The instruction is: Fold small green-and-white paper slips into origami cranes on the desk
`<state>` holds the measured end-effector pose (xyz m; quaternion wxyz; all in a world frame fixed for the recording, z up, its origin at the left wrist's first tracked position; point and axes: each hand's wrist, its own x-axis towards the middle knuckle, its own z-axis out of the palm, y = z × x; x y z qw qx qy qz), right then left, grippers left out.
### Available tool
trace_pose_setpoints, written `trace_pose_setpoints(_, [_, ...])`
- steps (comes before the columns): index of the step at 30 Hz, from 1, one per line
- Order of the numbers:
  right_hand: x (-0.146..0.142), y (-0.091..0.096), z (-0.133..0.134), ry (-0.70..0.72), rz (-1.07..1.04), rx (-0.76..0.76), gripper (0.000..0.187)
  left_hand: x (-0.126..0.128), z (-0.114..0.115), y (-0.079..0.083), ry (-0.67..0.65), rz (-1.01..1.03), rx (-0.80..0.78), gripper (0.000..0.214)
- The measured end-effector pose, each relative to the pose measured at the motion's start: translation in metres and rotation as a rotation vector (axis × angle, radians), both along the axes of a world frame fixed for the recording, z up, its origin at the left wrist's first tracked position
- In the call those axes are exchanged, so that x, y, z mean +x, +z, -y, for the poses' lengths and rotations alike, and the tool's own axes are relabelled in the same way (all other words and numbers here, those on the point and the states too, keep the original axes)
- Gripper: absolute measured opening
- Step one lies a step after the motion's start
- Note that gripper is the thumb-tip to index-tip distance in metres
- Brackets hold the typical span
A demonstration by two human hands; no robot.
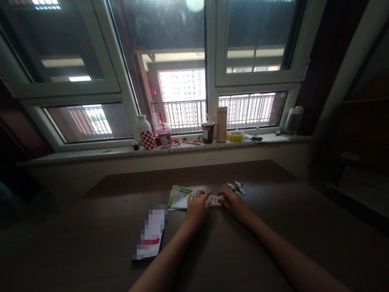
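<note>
A pale paper strip with red print [215,199] lies flat on the brown table, spanning the gap between my hands. My left hand [197,209] is bent over its left end, thumb and fingers curved onto the paper. At the other end, my right hand [235,203] has its thumb and fingertips closed on the edge. Beside my left hand lie green and white printed sheets [180,197], partly covered by its fingers. Just beyond my right hand are small folded paper pieces [237,187] with pointed ends.
A phone [150,235] with a blurred screen lies left of my left forearm. Along the windowsill [118,151] stand a checkered bottle [146,133], a pink drink cup [164,136], a dark drink cup [208,132], a tan flask [221,125] and yellow tape [236,136].
</note>
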<state>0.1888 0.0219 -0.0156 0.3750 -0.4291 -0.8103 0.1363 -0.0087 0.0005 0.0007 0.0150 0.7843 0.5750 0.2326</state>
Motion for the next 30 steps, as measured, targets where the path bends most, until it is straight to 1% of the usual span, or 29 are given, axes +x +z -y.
trace_pose_setpoints(2, [0.000,0.000,0.000,0.018,0.023,0.011,0.011,0.000,0.001,-0.001,0.004,-0.003,0.002,0.038])
trace_pose_setpoints(7, [0.001,-0.008,-0.003,0.029,0.040,0.049,0.013,0.000,0.003,-0.002,0.016,-0.018,-0.003,0.027])
trace_pose_setpoints(11, [0.002,-0.012,-0.004,0.004,0.085,0.085,0.014,-0.001,0.003,-0.003,0.028,-0.026,0.001,0.026])
trace_pose_setpoints(20, [0.001,-0.010,0.001,-0.038,0.174,0.116,0.015,-0.001,0.005,-0.001,-0.006,-0.047,-0.015,0.027])
trace_pose_setpoints(24, [0.000,-0.012,-0.001,-0.069,0.174,0.136,0.019,-0.001,0.006,-0.001,-0.003,-0.055,0.008,0.025])
trace_pose_setpoints(27, [0.000,-0.013,-0.005,-0.106,0.158,0.156,0.025,0.000,0.006,-0.002,-0.010,-0.075,0.013,0.025])
trace_pose_setpoints(30, [0.000,-0.011,-0.005,-0.114,0.161,0.180,0.023,0.003,0.007,-0.002,-0.013,-0.107,0.014,0.028])
